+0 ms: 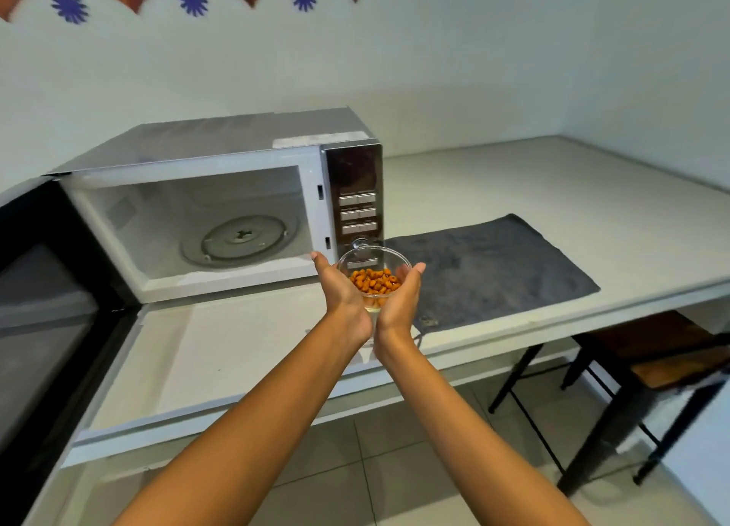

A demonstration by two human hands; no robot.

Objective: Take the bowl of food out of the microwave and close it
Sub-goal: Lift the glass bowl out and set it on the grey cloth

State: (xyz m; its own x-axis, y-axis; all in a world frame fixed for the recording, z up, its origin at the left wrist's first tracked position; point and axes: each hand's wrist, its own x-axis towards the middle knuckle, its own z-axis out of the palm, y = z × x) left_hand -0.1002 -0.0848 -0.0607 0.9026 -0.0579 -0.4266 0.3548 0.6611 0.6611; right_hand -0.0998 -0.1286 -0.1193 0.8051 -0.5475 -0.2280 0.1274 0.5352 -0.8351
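The glass bowl (373,276) of orange food is cupped between both hands, left hand (343,293) and right hand (399,300), held above the tabletop's (553,193) near edge, just right of the open microwave (221,209); a grey cloth (493,264) lies right, bare surface beyond.

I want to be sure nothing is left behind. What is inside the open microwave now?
Inside the microwave only the glass turntable shows. The bowl of orange food is out, cupped in the left hand and right hand. The cavity's near-left corner is hidden.
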